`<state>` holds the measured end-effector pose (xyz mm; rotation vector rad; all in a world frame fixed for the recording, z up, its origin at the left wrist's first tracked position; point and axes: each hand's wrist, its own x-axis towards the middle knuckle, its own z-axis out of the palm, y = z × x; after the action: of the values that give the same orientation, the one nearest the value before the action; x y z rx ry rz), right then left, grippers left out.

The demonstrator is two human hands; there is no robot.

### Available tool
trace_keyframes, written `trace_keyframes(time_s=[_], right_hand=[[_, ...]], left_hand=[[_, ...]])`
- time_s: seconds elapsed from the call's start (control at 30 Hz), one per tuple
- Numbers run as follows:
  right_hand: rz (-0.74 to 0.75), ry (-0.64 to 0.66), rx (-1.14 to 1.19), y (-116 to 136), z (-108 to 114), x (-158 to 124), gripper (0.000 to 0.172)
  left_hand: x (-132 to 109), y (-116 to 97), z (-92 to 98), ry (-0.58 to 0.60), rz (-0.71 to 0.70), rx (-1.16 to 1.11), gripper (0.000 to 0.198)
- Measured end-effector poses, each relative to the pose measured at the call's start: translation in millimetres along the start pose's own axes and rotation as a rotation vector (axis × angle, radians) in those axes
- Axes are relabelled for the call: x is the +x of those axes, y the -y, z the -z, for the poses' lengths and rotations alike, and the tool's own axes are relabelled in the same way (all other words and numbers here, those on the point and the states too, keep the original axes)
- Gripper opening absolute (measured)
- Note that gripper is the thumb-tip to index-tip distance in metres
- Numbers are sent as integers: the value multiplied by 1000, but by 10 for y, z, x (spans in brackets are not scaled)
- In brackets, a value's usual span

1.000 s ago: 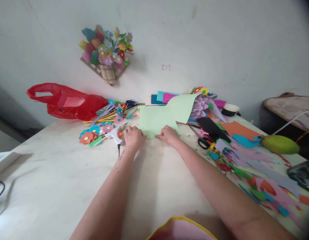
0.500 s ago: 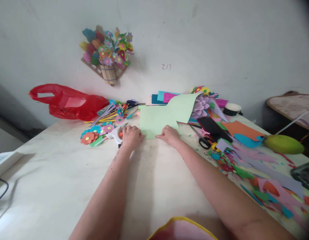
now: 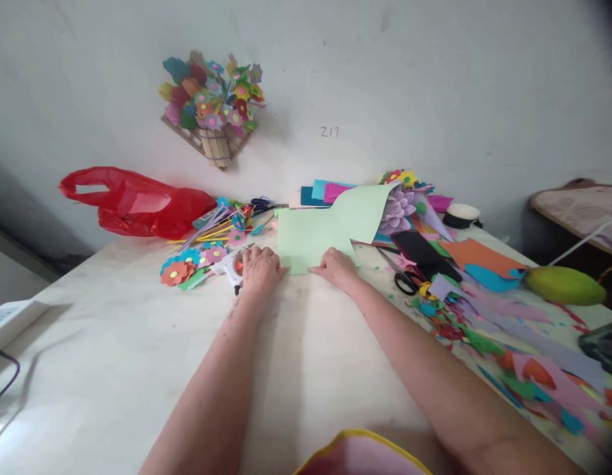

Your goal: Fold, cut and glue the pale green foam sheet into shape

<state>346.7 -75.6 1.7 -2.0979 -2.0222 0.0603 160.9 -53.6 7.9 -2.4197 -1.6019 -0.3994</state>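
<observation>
A glue gun sits just left of the left hand; scissors and scraps spread right of the right hand. Both curl at the green sheet's near edge, pinch unclear; counter stretches nearer.

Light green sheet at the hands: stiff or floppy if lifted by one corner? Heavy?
Likely floppy: the light green sheet already bends upward at its far right, near the purple flower. Probably light for its size, since its edges look thin. It may sag around the notch in its right side, where it narrows.
</observation>
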Motion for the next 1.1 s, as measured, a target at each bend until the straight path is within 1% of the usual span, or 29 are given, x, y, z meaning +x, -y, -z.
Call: trace_keyframes(time_s=[0.17, 0.4, 0.57, 0.67, 0.73, 0.8, 0.87, 0.93, 0.97, 1.0, 1.03, 1.1], right_hand=[[-2, 1, 7, -1, -1, -1, 35], [-7, 5, 6, 6, 13, -12, 35], [-3, -3, 8, 1, 6, -8, 36], [-12, -7, 13, 2, -3, -1, 35], [-21, -6, 15, 5, -12, 4, 37], [-20, 0, 10, 5, -24, 9, 38], [-16, -6, -5, -1, -38, 19, 36], [-27, -2, -17, -13, -51, 35, 31], [-44, 8, -21, -20, -57, 45, 29], [-63, 20, -24, -26, -62, 56, 29], [-77, 33, -28, -30, -67, 66, 29], [-80, 44, -37, -23, -80, 84, 28]], left_hand=[[-17, 10, -1, -7, 21, 5, 28], [-18, 14, 1, 39, 175, 117, 27], [-26, 1, 7, -4, 216, 165, 32], [-17, -17, 50, -78, 220, 155, 35], [4, -72, 80, -139, 190, 112, 37], [27, -187, 77, -160, 122, 24, 40], [31, -357, 28, -110, -12, -102, 43], [8, -540, -51, 3, -179, -218, 48], [-12, -619, -89, 58, -219, -265, 50], [-34, -682, -119, 118, -238, -302, 52], [-55, -727, -139, 174, -219, -325, 54], [-83, -759, -145, 246, -177, -347, 60]])
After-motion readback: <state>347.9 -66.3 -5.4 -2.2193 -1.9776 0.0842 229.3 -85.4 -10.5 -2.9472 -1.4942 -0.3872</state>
